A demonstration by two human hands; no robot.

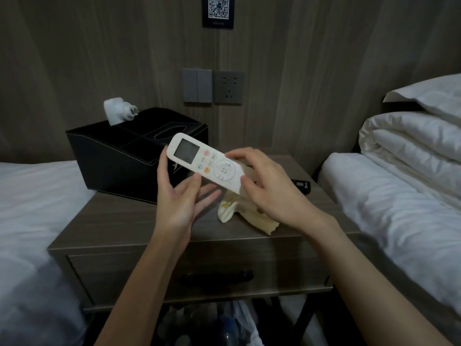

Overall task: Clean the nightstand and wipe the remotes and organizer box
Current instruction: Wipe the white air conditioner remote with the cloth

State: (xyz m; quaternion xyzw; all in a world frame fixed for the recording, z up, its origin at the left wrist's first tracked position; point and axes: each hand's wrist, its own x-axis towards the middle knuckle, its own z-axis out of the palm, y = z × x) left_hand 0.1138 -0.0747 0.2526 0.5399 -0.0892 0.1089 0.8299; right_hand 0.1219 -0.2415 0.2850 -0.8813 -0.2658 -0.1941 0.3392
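The person is holding a white remote [205, 164] in the air above the nightstand [139, 221], with its screen end tilting up toward the black organizer box [117, 158]. The left hand [178, 198] is cupping the remote from below and from the side nearest the box; its fingers [163, 166] are spreading apart, with the thumb pressing on the remote's near edge. The right hand [264, 188] is pinching the remote's lower end, its fingers curling together around that end.

Directly under the remote, a crumpled yellowish cloth [239, 213] is lying on the tabletop, partly hidden by the right hand. Beyond the right hand, away from the box, a dark remote [303, 186] is resting near the nightstand's edge. The organizer box is sitting on the nightstand's back corner, and a white plug adapter [117, 111] is poking up out of it. Beds with white bedding [399, 196] are flanking the nightstand on both sides.
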